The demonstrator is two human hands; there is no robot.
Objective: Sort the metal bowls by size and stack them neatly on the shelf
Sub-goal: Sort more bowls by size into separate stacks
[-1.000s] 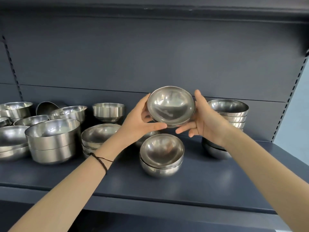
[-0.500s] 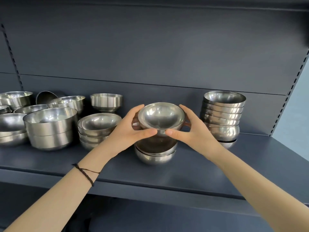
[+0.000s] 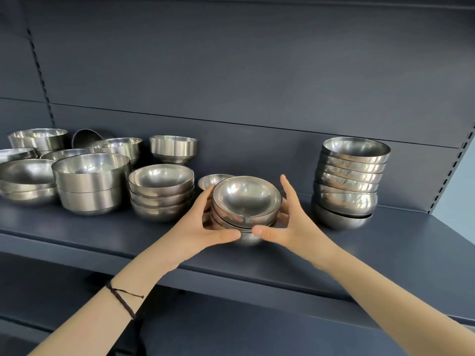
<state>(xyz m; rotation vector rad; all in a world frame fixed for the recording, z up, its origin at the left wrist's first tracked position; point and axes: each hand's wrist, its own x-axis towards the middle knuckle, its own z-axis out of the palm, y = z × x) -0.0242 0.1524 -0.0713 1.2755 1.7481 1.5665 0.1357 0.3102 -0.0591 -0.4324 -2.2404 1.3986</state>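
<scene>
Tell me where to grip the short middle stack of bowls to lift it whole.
Grip the bottom bowl of the middle stack, low on its rounded belly, one hand from each side. The bowls only nest, so pulling the top rim would probably lift just one. The left hand and right hand flank it so now, thumbs in front.
</scene>
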